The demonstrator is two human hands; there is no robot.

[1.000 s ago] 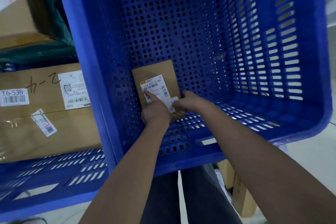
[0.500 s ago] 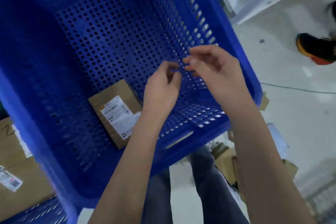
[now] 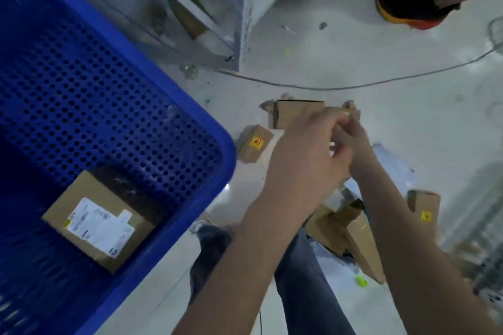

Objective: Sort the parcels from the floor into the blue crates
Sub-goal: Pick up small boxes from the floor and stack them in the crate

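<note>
The blue crate [image 3: 152, 68] fills the left of the head view. One cardboard parcel with a white label [image 3: 99, 221] lies flat on its perforated floor. Right of the crate, my left hand [image 3: 304, 163] and my right hand [image 3: 360, 149] are pressed together above the floor, fingers curled toward each other. The left hand covers much of the right, and I cannot make out anything held between them. Under and around them lie floor parcels: a small box with a yellow sticker [image 3: 254, 144], an open carton [image 3: 295, 113], another stickered box [image 3: 424, 207] and tipped cartons [image 3: 356, 231].
A white metal rack post [image 3: 245, 8] stands at the top centre, with a thin cable [image 3: 353, 86] running across the pale floor. Another person's black and orange shoe [image 3: 411, 8] is at the top right. Pale plastic mailers [image 3: 392, 163] lie under the cartons. My legs [image 3: 299, 280] are below.
My view has swung right, off the crate and onto the floor. Both hands have come out of the crate and now meet over the floor parcels. The labelled parcel stays in the crate.
</note>
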